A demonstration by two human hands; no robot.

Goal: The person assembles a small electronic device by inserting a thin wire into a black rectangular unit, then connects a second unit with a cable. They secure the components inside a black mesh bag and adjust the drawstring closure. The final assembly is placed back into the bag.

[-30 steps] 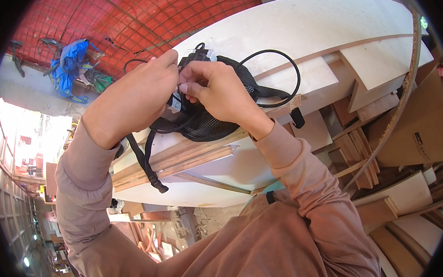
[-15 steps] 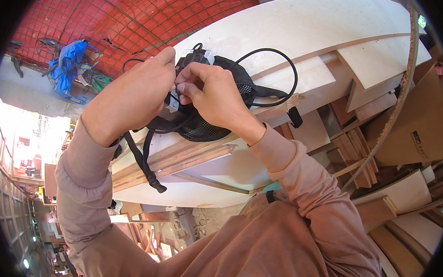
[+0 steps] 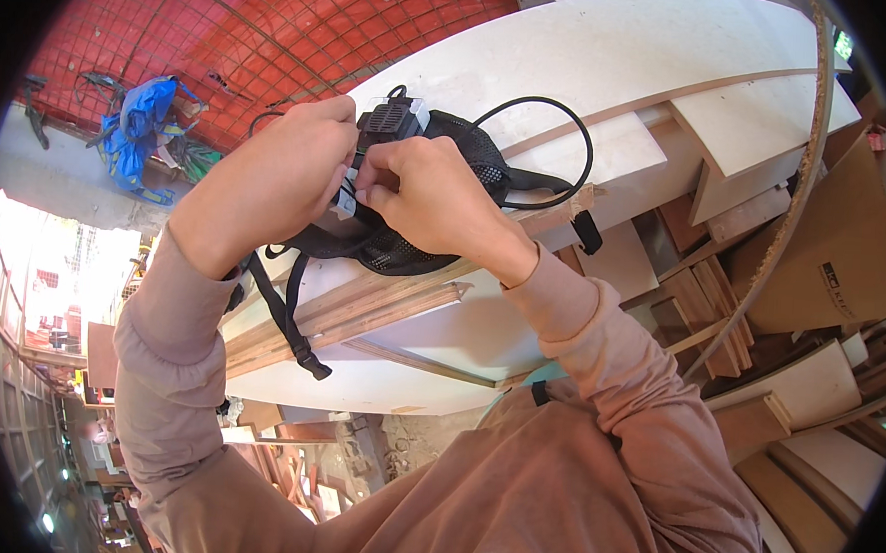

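Note:
Both my hands meet over a black mesh harness (image 3: pixel 405 256) lying on stacked white-faced boards (image 3: pixel 635 48). My left hand (image 3: pixel 276 171) is closed at its left side, fingers curled and turned away, so whatever they grip is hidden. Thumb and fingertips of my right hand (image 3: pixel 437 194) are pinched together beside it, over something too small to make out. Just beyond the fingers sits a black ribbed device (image 3: pixel 393 120) with a clear edge. From the harness a black cable (image 3: pixel 544 101) loops out to the right. A black strap with a buckle (image 3: pixel 305 359) hangs toward me.
Behind the boards stands a wire grid (image 3: pixel 206 24) against red sheeting. A blue plastic bag (image 3: pixel 135 135) hangs at the left. Offcuts and wooden strips (image 3: pixel 707 310) pile up on the right, with a curved strip (image 3: pixel 803 185) crossing in front of a brown panel (image 3: pixel 825 246).
My right hand has shifted slightly and its fingers have curled in more. The left hand has tilted a little, uncovering more of the ribbed device. The harness stays nearly in place.

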